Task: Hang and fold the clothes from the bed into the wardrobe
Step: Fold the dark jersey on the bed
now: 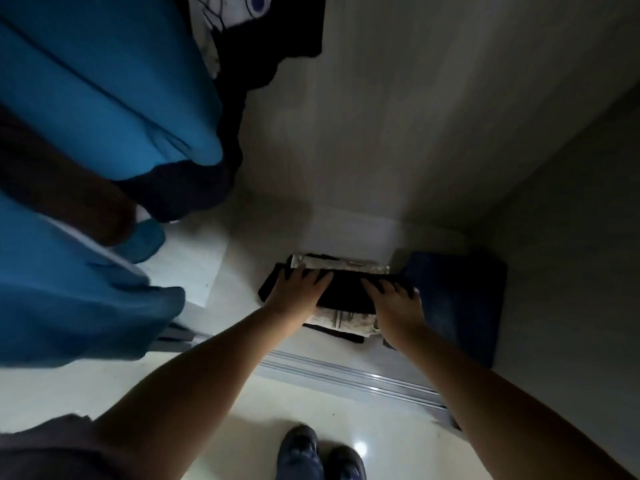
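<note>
Down on the pale wardrobe floor, left hand and right hand press flat-fingered on a folded black garment lying long-axis left-right.

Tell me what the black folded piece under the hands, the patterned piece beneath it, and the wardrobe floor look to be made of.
Black folded garment: soft matte cloth, probably knit; it absorbs light and sags at the edges.
Patterned garment: thin woven-looking fabric with a pale print; the weave is too blurred to confirm.
Wardrobe floor: smooth pale board, likely laminate; flat with a dull sheen.
Left hand and right hand press flat on top.
</note>
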`<control>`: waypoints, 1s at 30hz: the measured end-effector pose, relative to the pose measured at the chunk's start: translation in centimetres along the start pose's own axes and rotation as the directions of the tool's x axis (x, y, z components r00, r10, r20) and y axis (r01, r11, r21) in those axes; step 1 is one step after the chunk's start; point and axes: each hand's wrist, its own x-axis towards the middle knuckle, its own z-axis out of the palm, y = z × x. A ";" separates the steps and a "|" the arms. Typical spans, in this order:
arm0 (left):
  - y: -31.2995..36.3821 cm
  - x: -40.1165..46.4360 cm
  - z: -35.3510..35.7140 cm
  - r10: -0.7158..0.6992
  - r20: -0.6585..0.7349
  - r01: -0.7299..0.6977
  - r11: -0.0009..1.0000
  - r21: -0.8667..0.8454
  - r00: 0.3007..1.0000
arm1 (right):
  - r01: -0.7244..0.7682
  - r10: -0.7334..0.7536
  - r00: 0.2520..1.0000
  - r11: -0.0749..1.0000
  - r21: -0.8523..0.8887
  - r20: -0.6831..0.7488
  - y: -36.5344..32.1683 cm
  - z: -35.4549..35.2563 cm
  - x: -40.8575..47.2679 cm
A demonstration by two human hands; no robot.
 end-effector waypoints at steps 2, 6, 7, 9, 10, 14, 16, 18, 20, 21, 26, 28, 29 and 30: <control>-1.0 3.3 2.6 -0.034 -0.046 0.033 0.999 -0.030 0.998 | -0.013 0.015 0.998 0.999 0.040 -0.064 0.2 2.5 3.5; -1.5 8.3 10.1 -0.055 -0.054 0.053 0.998 -0.032 0.997 | 0.033 -0.027 0.992 0.998 0.048 -0.123 0.5 9.9 8.0; -1.3 9.2 12.3 -0.047 -0.037 0.046 0.999 -0.015 0.998 | 0.059 -0.055 0.992 0.998 0.036 -0.110 0.5 12.2 8.5; -0.9 10.1 16.4 -0.004 0.033 0.004 1.000 -0.002 0.999 | 0.114 -0.114 0.993 0.993 -0.012 -0.042 0.7 16.7 9.0; -0.7 10.2 18.2 0.026 0.089 -0.024 0.999 -0.024 0.996 | 0.142 -0.142 0.990 0.989 -0.028 -0.006 0.8 18.5 8.9; -0.7 9.5 21.6 0.108 0.193 -0.079 0.985 -0.151 0.975 | 0.218 -0.217 0.975 0.975 -0.031 0.049 1.7 21.3 8.3; -1.0 9.1 20.4 0.125 0.229 -0.092 0.984 -0.152 0.965 | 0.234 -0.229 0.967 0.972 -0.031 0.110 1.9 20.0 8.3; -1.1 8.2 17.9 0.115 0.251 -0.080 0.986 -0.147 0.961 | 0.224 -0.220 0.964 0.974 -0.011 0.150 1.9 17.6 7.9; -0.6 6.6 14.5 0.103 0.198 -0.075 0.987 -0.143 0.975 | 0.191 -0.192 0.970 0.981 0.022 0.147 1.8 14.2 6.4; -0.1 5.8 12.4 0.099 0.151 -0.077 0.986 -0.149 0.983 | 0.174 -0.177 0.976 0.984 0.036 0.129 1.9 12.3 5.4; 1.9 1.4 -1.3 -0.017 -0.031 0.007 0.949 -0.315 0.999 | 0.123 -0.124 0.992 0.985 0.122 0.006 2.1 -0.2 0.0; 2.0 -0.8 -7.5 -0.059 -0.100 0.010 0.900 -0.436 0.993 | 0.119 -0.120 0.993 0.982 0.147 -0.004 2.3 -6.0 -2.4; 1.9 -1.9 -10.5 -0.075 -0.149 -0.003 0.885 -0.466 0.986 | 0.125 -0.123 0.992 0.981 0.147 -0.016 2.5 -8.8 -3.6; 1.7 -2.9 -13.3 -0.092 -0.206 -0.016 0.883 -0.470 0.974 | 0.132 -0.127 0.991 0.981 0.143 -0.038 2.8 -11.6 -4.8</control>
